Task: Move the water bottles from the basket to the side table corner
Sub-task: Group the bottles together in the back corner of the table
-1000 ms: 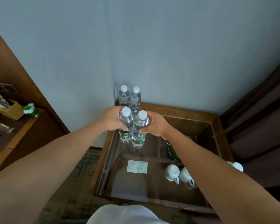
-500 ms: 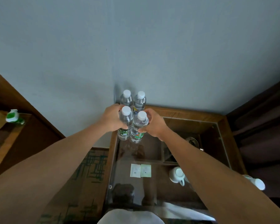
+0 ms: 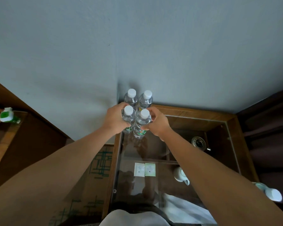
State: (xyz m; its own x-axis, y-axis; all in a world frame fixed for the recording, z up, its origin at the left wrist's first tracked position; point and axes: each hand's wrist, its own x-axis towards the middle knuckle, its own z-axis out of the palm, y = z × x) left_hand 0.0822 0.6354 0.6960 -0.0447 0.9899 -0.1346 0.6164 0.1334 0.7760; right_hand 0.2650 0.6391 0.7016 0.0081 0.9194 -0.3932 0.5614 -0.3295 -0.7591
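Note:
Two clear water bottles with white caps stand in the far left corner of the glass-topped side table (image 3: 194, 111), against the wall: one on the left (image 3: 131, 97) and one on the right (image 3: 146, 99). Just in front of them my left hand (image 3: 115, 119) grips a third bottle (image 3: 128, 115) by its body. My right hand (image 3: 156, 122) grips a fourth bottle (image 3: 143, 119) beside it. Both held bottles are upright, side by side, their bases at the glass. No basket is in view.
Under the glass lie two paper sachets (image 3: 145, 169), a white cup (image 3: 180, 174) and a round metal piece (image 3: 198, 141). Another capped bottle (image 3: 271, 193) lies at the right edge. A wooden desk with a green-and-white bottle (image 3: 7, 115) stands on the left. Dark curtain on the right.
Both hands have carried their bottles farther toward the wall corner, closing on the two standing bottles. The view has shifted forward over the table.

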